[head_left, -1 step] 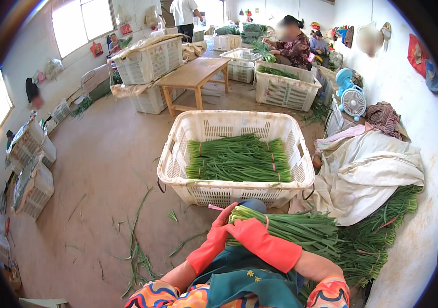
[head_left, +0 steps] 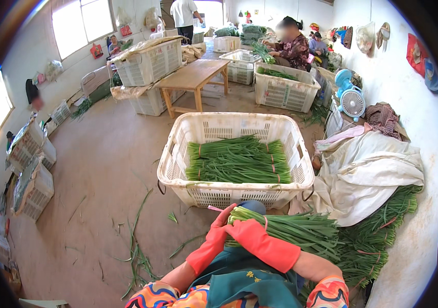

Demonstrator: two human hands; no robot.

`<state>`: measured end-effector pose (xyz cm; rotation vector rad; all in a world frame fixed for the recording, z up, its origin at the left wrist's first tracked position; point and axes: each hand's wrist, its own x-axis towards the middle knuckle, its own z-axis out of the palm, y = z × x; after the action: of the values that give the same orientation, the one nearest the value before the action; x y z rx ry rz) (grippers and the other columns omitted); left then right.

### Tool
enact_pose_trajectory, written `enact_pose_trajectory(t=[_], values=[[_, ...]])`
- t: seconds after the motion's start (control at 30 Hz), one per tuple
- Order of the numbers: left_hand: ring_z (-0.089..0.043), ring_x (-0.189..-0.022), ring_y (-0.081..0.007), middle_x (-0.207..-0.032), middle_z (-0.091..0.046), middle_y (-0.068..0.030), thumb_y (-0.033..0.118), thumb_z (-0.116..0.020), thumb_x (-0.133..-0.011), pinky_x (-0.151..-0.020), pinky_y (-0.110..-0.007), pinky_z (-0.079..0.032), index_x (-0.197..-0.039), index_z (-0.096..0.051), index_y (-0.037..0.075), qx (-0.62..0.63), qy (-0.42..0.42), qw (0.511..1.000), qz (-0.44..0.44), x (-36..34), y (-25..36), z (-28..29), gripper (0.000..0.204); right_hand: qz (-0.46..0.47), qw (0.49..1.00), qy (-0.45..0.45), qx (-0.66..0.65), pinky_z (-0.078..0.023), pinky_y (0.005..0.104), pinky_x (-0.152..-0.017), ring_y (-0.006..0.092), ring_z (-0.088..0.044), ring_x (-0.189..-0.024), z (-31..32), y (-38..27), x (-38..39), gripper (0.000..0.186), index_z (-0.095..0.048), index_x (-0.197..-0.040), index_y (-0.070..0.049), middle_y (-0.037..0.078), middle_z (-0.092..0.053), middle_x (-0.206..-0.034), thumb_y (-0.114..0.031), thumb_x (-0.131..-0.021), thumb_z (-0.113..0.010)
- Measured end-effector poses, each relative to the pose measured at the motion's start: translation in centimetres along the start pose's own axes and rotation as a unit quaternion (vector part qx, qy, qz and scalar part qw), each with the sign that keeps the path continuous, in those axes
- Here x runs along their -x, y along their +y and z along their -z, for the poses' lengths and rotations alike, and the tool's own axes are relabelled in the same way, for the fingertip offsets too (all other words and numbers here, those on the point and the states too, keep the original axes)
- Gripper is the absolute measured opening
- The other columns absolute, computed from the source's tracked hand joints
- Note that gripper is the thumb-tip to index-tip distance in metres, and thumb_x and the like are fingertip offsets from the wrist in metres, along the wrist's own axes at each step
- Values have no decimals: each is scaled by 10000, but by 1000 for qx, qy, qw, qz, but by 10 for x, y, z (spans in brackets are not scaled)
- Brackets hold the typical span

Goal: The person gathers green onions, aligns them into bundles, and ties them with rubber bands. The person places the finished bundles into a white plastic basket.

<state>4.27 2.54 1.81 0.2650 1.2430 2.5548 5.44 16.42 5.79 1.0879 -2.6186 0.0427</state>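
Observation:
A bundle of garlic chives lies across my lap, pale stem ends to the left and green leaves to the right. A pink band circles it near the stems. My left hand, in a red rubber glove, is closed round the stem ends, and a pink strip sticks out beside its fingers. From the near side, my right hand, gloved alike, grips the bundle; its fingertips are partly hidden. Just beyond stands a white plastic crate holding banded chives.
To my right, more chive bundles lie partly under a pale cloth. A blue fan stands past it. Loose leaves litter the floor at left. Farther off are a wooden table, stacked crates and a seated person.

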Motion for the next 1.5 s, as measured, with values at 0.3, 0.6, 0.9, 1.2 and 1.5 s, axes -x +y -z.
enact_pose_trajectory(t=[0.3,0.6,0.9,1.2,1.5], values=[[-491,-1159,-210,-1303,-488,-110,167,-471,-941,-991,-308,-385,-1343,-415,7,-147,-13,989,6,-15,-38,63,436,-21,1000,-12,5,-483,365,-519,261,-599,-662,-24,-15,-28,307,-570,-1074,-119,104,-567,-775,-148,-768,-572],[-383,-1308,-218,-1409,-419,-99,-33,-454,-780,-963,-326,-399,-1398,-364,53,-186,63,980,35,-2,54,48,630,-562,821,-104,7,-457,402,-890,331,-581,-1026,57,92,279,333,-627,-1095,-68,176,-617,-1103,-145,-772,-607],[-443,-1251,-208,-1349,-470,-132,131,-544,-891,-1007,-312,-376,-1353,-406,7,-467,-254,837,132,-104,63,-97,498,-614,725,146,-275,-471,261,-652,120,-582,-706,199,30,212,284,-630,-1108,-69,63,-666,-906,-180,-862,-542],[-626,-901,-177,-1001,-661,-115,525,-633,-780,-854,-294,-456,-1184,-565,-38,-542,-355,642,410,-118,-14,-113,696,15,969,150,-195,-421,385,-495,239,-556,-554,203,-47,97,148,-564,-894,-78,60,-522,-633,-157,-769,-571],[-625,-916,-170,-994,-664,-115,511,-626,-791,-846,-303,-452,-1164,-575,-33,-597,-300,623,407,-80,21,-87,662,-202,934,211,-207,-491,309,-641,197,-621,-711,162,-8,146,138,-633,-963,-68,82,-639,-835,-126,-851,-578]])
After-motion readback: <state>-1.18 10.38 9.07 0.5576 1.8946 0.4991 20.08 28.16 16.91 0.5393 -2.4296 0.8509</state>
